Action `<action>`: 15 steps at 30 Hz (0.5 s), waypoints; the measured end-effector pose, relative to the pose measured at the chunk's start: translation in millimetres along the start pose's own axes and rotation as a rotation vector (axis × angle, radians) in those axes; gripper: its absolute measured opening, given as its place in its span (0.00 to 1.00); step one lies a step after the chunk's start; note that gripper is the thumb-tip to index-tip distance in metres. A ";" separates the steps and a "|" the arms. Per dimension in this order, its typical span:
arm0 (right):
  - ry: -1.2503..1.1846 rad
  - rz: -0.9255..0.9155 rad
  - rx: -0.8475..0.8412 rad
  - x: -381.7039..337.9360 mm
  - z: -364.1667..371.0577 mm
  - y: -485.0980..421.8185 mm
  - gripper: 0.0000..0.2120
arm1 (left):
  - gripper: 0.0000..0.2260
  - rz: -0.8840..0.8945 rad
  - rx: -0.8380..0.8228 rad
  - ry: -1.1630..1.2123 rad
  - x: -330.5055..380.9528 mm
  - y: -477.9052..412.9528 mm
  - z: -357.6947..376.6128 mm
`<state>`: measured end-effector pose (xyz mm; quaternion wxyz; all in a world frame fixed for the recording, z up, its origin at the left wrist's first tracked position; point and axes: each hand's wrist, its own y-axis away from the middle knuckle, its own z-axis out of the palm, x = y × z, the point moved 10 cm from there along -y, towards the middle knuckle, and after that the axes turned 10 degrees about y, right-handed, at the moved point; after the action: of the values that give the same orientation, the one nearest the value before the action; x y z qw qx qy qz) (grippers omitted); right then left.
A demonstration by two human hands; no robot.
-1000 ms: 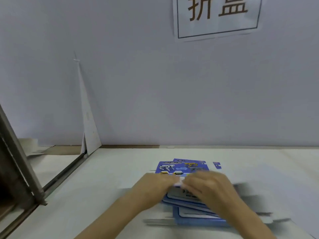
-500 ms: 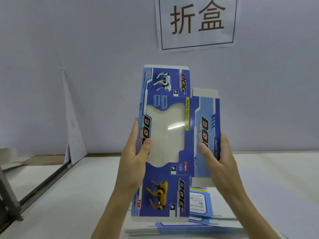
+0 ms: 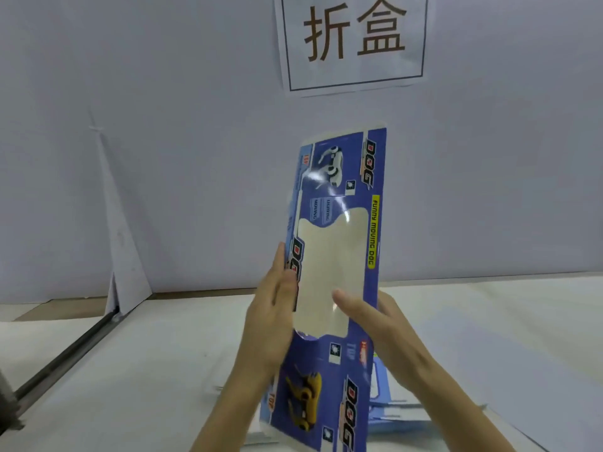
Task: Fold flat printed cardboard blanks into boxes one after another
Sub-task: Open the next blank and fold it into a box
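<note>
1 blank (image 3: 339, 249) upright, L hand (image 3: 267, 327) + R hand (image 3: 391, 340) fingers (image 3: 278, 269) pinching it, 1 stack (image 3: 398, 415) below

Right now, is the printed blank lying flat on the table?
No, the left hand and right hand hold the blank upright in the air above the table.

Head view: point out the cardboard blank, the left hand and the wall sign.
cardboard blank (image 3: 339, 164): head view, on the upper printed panel.
left hand (image 3: 270, 321): head view, on the middle of the hand.
wall sign (image 3: 354, 44): head view, on its printed centre.
</note>
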<state>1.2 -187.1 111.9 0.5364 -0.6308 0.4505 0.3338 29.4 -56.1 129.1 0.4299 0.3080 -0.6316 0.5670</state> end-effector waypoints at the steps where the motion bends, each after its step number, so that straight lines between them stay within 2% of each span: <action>1: -0.020 -0.004 0.006 -1.1 -4.5 -0.5 0.18 | 0.22 0.005 0.025 0.024 1.2 -3.6 -9.3; 4: -0.147 0.071 -0.047 6.8 -20.0 -1.6 0.10 | 0.29 -0.077 0.044 0.163 -4.7 -10.5 -39.1; 6: -0.180 0.127 -0.121 11.7 -22.3 0.2 0.10 | 0.36 -0.186 -0.048 0.180 -12.9 -7.8 -37.6; 7: -0.158 0.144 -0.121 13.6 -24.9 0.3 0.14 | 0.39 -0.226 -0.069 0.166 -17.6 -5.9 -36.1; 9: -0.116 0.165 -0.059 18.3 -34.7 -1.8 0.26 | 0.33 -0.233 -0.017 0.168 -22.3 -5.9 -38.1; 10: -0.130 0.156 -0.029 19.7 -37.9 -2.2 0.26 | 0.28 -0.210 0.028 0.174 -22.2 -6.4 -40.6; 13: -0.211 0.136 -0.011 16.4 -37.0 -0.8 0.13 | 0.22 -0.152 0.070 0.175 -16.8 -7.0 -42.8; 15: -0.213 0.145 0.002 14.9 -38.2 -1.0 0.13 | 0.21 -0.158 0.051 0.191 -14.8 -7.3 -41.2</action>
<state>5.4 -227.5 106.5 0.5563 -0.5569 0.4357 0.4366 50.3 -18.3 118.8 0.5234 0.3120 -0.5470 0.5741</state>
